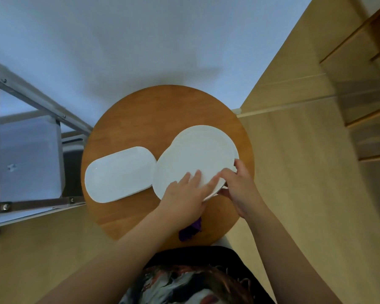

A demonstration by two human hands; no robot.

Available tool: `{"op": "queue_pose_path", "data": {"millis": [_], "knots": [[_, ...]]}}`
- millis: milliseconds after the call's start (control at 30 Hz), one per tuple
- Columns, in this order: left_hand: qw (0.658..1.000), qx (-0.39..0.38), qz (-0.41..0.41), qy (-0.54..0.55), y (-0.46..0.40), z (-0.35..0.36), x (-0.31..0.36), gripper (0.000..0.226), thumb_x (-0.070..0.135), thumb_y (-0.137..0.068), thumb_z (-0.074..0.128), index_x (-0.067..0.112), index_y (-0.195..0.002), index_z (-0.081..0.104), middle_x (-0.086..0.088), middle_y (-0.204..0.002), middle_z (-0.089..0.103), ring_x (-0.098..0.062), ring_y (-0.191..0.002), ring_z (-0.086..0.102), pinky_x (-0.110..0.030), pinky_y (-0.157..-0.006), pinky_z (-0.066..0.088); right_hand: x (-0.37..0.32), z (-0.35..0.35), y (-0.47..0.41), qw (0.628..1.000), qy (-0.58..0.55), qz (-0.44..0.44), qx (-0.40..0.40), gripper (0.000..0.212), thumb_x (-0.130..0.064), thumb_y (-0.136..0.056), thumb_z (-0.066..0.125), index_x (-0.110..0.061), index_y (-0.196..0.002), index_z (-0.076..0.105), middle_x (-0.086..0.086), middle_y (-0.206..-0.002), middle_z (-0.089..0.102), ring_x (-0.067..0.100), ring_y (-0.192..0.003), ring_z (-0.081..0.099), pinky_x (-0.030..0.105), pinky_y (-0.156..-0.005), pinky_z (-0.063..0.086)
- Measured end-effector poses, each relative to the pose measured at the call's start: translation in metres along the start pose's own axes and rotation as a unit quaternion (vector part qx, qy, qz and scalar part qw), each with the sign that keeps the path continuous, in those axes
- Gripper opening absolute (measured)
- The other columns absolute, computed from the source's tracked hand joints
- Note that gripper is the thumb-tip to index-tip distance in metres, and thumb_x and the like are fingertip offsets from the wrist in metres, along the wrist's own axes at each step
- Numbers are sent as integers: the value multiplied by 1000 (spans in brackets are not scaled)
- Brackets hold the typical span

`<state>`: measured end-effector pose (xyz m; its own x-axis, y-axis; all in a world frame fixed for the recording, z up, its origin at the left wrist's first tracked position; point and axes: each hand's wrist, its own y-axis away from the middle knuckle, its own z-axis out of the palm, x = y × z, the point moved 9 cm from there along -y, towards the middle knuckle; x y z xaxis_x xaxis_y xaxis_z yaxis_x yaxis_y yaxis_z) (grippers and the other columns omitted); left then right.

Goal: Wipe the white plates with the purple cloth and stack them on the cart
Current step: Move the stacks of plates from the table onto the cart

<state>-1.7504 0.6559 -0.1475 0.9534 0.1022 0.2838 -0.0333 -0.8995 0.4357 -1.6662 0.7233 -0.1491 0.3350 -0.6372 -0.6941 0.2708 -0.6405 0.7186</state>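
On a round wooden table [154,110] lie overlapping white round plates [198,154], with at least two rims showing. A white oblong plate [119,174] lies to their left, touching them. My left hand [184,191] rests with straight fingers on the near part of the top round plate. My right hand [239,187] grips the plates' near right rim, thumb on top and fingers curled under the edge. The purple cloth [190,230] lies crumpled on the table near its front edge, partly hidden under my left wrist.
The cart [31,163], a metal frame with a white shelf, stands to the left of the table and lower than it. A white wall runs behind. Wooden furniture [360,88] stands at the right on a light wooden floor.
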Motion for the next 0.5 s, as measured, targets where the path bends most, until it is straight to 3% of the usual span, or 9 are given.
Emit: {"op": "queue_pose_path", "data": {"millis": [100,167,233,300,433,500], "knots": [[999,-32,7,-43,-24,15,3,63,45,-99,35,34,-149,-1,-8,-158,9,-32,-144,14,-55,-112,18,14,-15,-23,999,-27,13,29,36,-8,-96,43,-26,-127,40,0,-129,51,26,-117,50,48,-94,51],[998,-58,13,-15,-34,27,4,70,58,-93,34,32,-150,2,-5,-159,8,-30,-145,9,-56,-114,11,20,-23,-36,998,-50,16,41,38,-3,-96,42,-28,-125,42,-4,-119,55,21,-109,53,42,-90,53],[997,-63,-3,37,-37,36,-6,79,71,-86,27,32,-150,3,0,-160,5,-25,-146,2,-51,-115,0,25,-28,-49,997,-55,22,45,37,-2,-96,42,-31,-119,43,-9,-109,55,18,-101,55,36,-84,55],[995,-34,-55,78,-37,40,-26,87,77,-78,19,32,-151,2,2,-160,0,-22,-147,-5,-41,-111,-11,30,-32,-61,998,-48,29,40,34,-4,-96,42,-33,-115,43,-11,-107,55,17,-101,54,37,-87,54],[974,23,-150,171,-33,43,-56,96,79,-71,20,29,-151,4,5,-160,-4,-16,-145,-13,-31,-108,-12,35,-42,-76,998,17,23,48,29,-21,-101,39,-30,-128,43,-11,-111,55,16,-112,51,42,-98,47],[948,58,-207,235,-32,44,-69,92,75,-76,29,28,-151,4,7,-160,-4,-15,-145,-12,-30,-107,-8,35,-46,-81,997,55,7,48,32,-30,-102,33,-26,-134,41,-11,-108,55,13,-108,51,37,-97,46]]}}
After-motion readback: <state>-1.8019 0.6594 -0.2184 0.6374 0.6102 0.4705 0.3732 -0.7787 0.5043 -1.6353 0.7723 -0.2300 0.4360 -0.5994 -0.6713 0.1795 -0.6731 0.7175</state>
